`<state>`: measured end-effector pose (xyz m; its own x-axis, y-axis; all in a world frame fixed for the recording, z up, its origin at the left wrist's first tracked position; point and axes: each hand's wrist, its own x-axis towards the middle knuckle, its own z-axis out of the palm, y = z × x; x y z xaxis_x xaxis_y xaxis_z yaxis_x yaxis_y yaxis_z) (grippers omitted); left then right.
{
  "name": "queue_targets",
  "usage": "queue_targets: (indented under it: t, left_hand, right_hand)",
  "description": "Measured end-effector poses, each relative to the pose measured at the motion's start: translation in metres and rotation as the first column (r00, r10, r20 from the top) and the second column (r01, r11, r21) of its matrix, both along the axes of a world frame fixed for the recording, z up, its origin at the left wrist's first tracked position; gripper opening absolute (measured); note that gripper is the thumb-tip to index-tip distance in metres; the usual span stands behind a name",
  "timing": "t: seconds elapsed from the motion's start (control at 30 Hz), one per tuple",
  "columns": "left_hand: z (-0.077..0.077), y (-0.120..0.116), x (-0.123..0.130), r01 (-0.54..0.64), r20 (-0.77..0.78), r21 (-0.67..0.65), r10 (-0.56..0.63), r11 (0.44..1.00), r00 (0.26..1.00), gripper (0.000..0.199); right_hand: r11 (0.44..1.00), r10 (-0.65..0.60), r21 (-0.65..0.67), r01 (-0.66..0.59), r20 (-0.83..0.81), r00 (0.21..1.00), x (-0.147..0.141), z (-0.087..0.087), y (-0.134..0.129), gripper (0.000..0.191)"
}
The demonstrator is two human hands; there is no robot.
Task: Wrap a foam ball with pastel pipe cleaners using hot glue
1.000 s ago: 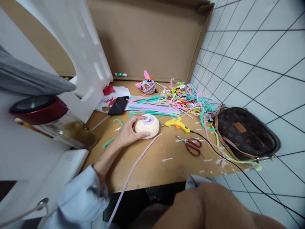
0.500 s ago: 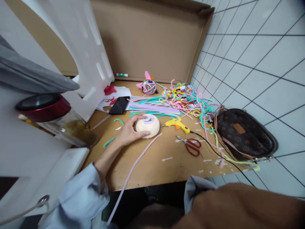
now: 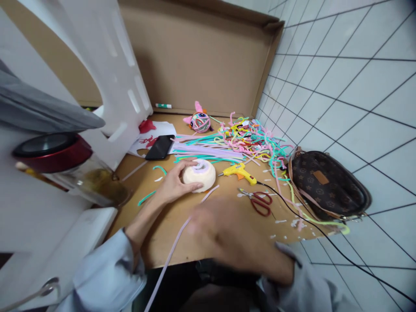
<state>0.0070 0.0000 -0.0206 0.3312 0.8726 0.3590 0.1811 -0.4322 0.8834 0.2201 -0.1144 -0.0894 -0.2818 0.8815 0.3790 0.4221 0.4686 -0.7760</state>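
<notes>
My left hand [image 3: 177, 183] grips a round cream-white ball [image 3: 203, 178] from its left side, thumb in front and fingers behind. A coil of lilac strip [image 3: 200, 166] lies on the ball's top. Smeared by motion, my right hand [image 3: 216, 227] is over the front of the table, with its fingers not readable. It overlaps a long lilac pipe cleaner [image 3: 170, 255] that runs from near the ball down over the table edge; whether it touches the strip I cannot tell. Right of the ball lie a yellow glue gun [image 3: 239, 173] and red-handled scissors [image 3: 258, 201].
Behind the ball lie straight pipe cleaners [image 3: 208, 149], a tangled colourful heap [image 3: 256, 136], a pink-eared ball figure [image 3: 199, 121] and a black phone [image 3: 160, 147]. A brown handbag [image 3: 329, 184] stands right, a red-lidded glass jar [image 3: 94, 173] left. The glue gun's black cord [image 3: 312, 221] crosses the right side.
My right hand has come into view from the lower right, over the lilac pipe cleaner. My left hand still holds the ball. The whole view has shifted slightly.
</notes>
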Motion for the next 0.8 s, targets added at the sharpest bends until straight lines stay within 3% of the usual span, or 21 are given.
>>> queue_targets:
  t: [0.03,0.1,0.13,0.17,0.2,0.23,0.33,0.47,0.63,0.8]
  left_hand:
    - [0.000,0.000,0.001,0.003,0.006,0.001,-0.003,1.000,1.000,0.071]
    - [0.000,0.000,0.001,-0.002,0.010,0.009,0.002,1.000,1.000,0.071]
    - [0.000,0.000,0.002,-0.004,0.006,0.014,0.004,1.000,1.000,0.071]
    - [-0.001,0.001,0.002,-0.006,0.005,0.019,0.006,1.000,1.000,0.070]
    - [-0.001,0.001,0.002,-0.004,0.006,0.026,0.004,1.000,1.000,0.070]
    - [-0.001,0.001,0.001,0.001,0.008,0.030,-0.001,1.000,1.000,0.069]
    - [-0.001,0.001,0.001,0.016,0.009,0.042,-0.016,0.999,1.000,0.066]
    - [-0.002,0.001,0.001,0.015,0.009,0.055,-0.016,0.998,1.000,0.067]
    - [-0.003,0.002,0.002,0.020,0.034,0.049,-0.022,0.999,0.999,0.067]
    - [-0.005,0.003,0.002,0.023,0.052,0.042,-0.025,0.999,0.998,0.067]
  right_hand:
    - [0.972,-0.220,-0.011,0.233,0.286,0.933,0.006,0.028,0.016,0.021]
    - [0.902,-0.407,0.050,0.428,0.427,0.808,0.021,0.078,0.046,0.031]
    - [0.827,-0.501,0.118,0.550,0.598,0.626,0.029,0.095,0.059,0.035]
    - [0.768,-0.524,0.170,0.618,0.721,0.453,0.036,0.107,0.069,0.041]
    - [0.743,-0.496,0.175,0.646,0.793,0.355,0.043,0.113,0.077,0.046]
    - [0.754,-0.426,0.121,0.646,0.839,0.339,0.049,0.113,0.083,0.049]
    - [0.761,-0.363,0.015,0.649,0.839,0.406,0.060,0.097,0.094,0.050]
    - [0.723,-0.464,-0.022,0.691,0.726,0.508,0.066,0.082,0.095,0.039]
    - [0.684,-0.655,0.020,0.729,0.455,0.603,0.065,0.097,0.093,0.034]
    - [0.693,-0.720,0.182,0.698,0.238,0.652,0.039,0.124,0.104,0.037]
